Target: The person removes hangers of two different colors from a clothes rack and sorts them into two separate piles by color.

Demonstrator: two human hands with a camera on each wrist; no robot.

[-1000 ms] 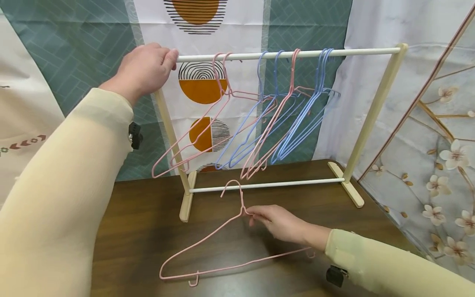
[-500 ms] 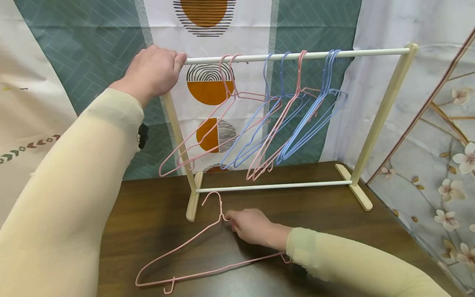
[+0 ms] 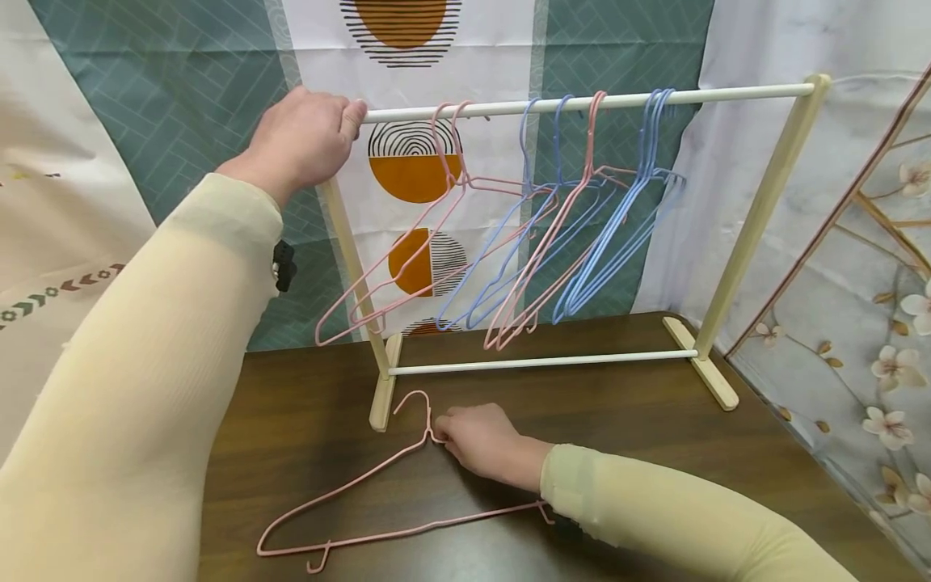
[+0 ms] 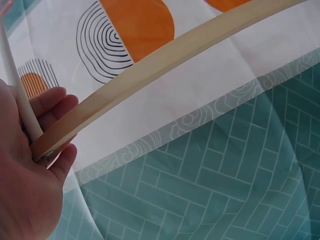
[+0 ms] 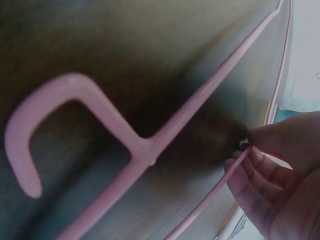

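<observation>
My left hand [image 3: 301, 141] grips the top left corner of a clothes rack, where the white rail [image 3: 727, 93] meets the pale wooden post [image 4: 117, 92]. In the left wrist view its fingers and thumb curl round that joint. Down at the table, my right hand [image 3: 480, 440] pinches a pink clothes hanger [image 3: 396, 534] by the shoulder just right of its neck. The hanger's hook points up and away from me, and its long bar runs low over the table. A small side hook of the hanger [image 5: 147, 147] looms large in the right wrist view; my fingertips cover part of the shoulder wire.
Several pink hangers [image 3: 502, 315] and blue hangers [image 3: 592, 283] hang from the rail, spread from left to right. The rack stands on wooden feet [image 3: 701, 368] on a dark brown table [image 3: 625, 453]. Patterned cloths [image 3: 618, 48] hang behind and at both sides.
My right hand has carried the pink hanger left, lower and toward me, down close to the table. The left hand keeps its grip on the rack corner; the view has shifted slightly.
</observation>
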